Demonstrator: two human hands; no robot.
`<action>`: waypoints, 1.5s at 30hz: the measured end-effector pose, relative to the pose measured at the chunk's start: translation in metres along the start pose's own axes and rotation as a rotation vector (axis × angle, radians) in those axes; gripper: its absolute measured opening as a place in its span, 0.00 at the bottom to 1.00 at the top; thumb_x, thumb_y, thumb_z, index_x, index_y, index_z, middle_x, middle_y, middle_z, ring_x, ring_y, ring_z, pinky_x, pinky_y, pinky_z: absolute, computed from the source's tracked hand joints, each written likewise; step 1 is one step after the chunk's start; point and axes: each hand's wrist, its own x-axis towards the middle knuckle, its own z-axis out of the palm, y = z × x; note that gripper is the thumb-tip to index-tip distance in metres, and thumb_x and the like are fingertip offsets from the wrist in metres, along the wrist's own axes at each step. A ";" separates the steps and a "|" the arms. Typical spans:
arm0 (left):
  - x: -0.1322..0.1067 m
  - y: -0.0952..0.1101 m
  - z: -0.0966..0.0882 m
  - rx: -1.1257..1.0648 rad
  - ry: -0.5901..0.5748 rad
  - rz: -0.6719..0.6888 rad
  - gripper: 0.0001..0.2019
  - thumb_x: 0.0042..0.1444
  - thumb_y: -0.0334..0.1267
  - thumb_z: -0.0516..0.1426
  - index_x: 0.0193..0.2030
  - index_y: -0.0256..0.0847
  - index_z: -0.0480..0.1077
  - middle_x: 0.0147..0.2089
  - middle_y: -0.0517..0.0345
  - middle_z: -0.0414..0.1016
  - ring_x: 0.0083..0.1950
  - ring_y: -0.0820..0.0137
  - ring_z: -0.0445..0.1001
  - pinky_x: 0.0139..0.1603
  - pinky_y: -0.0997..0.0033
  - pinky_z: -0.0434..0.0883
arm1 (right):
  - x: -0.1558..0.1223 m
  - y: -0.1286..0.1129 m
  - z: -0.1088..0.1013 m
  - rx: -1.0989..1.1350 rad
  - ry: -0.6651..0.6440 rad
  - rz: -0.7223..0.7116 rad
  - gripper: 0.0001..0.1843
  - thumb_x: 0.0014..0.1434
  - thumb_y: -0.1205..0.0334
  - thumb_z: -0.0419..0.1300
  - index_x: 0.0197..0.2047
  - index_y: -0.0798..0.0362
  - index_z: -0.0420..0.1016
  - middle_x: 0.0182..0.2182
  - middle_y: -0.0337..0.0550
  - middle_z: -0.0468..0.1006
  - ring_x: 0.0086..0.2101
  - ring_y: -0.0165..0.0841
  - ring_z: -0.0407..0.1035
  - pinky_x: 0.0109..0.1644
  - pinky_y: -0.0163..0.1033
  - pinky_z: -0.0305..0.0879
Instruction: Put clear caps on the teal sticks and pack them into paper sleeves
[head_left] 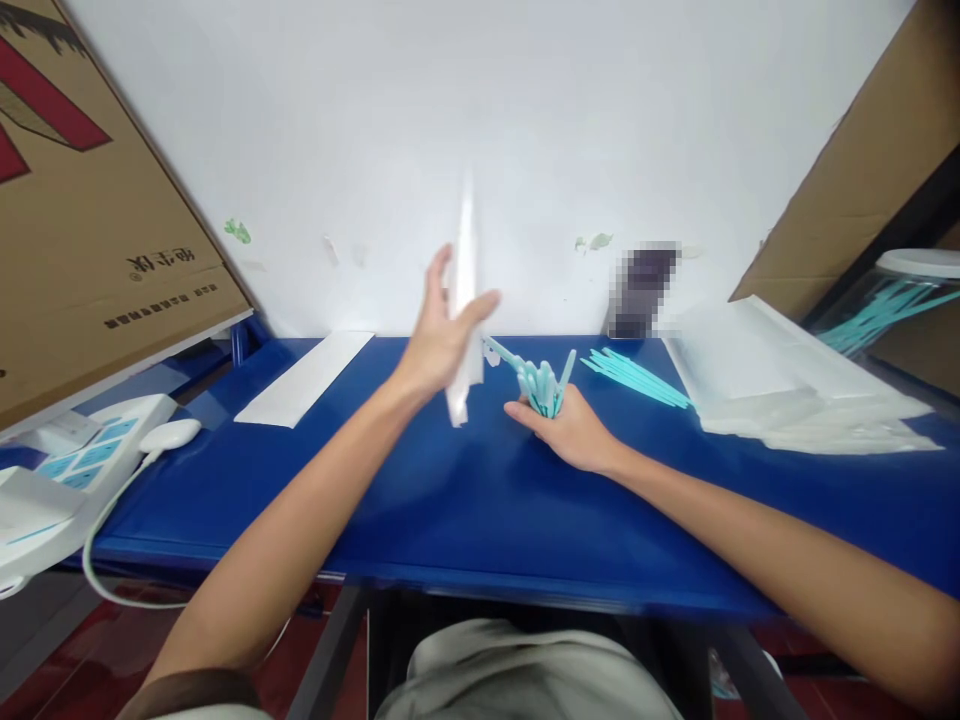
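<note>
My left hand [442,335] is raised above the middle of the table, fingers and thumb around a long white paper sleeve [466,260]. The sleeve stands nearly upright, blurred at its top, with its lower end hanging below the hand. To its right, my right hand [574,430] is closed around a bundle of thin teal sticks [541,385], their rounded ends pointing up and away from me. One stick leans out to the left of the bundle. Several more loose teal sticks [637,376] lie on the table just beyond my right hand.
A flat white strip [307,380] lies on the blue table [450,510] at left. Clear plastic bags [780,380] are stacked at right, near a jar of teal sticks [889,310]. A power strip [105,450], a cable and a cardboard box [97,220] stand left. A pixelated dark object [643,290] leans on the wall.
</note>
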 end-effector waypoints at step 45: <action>-0.099 0.035 0.060 -0.773 0.504 -0.388 0.18 0.68 0.48 0.52 0.56 0.39 0.72 0.55 0.49 0.78 0.61 0.59 0.75 0.57 0.64 0.74 | 0.042 -0.150 -0.058 -0.839 -0.578 -0.166 0.30 0.57 0.61 0.62 0.63 0.51 0.66 0.41 0.46 0.80 0.33 0.36 0.73 0.32 0.38 0.65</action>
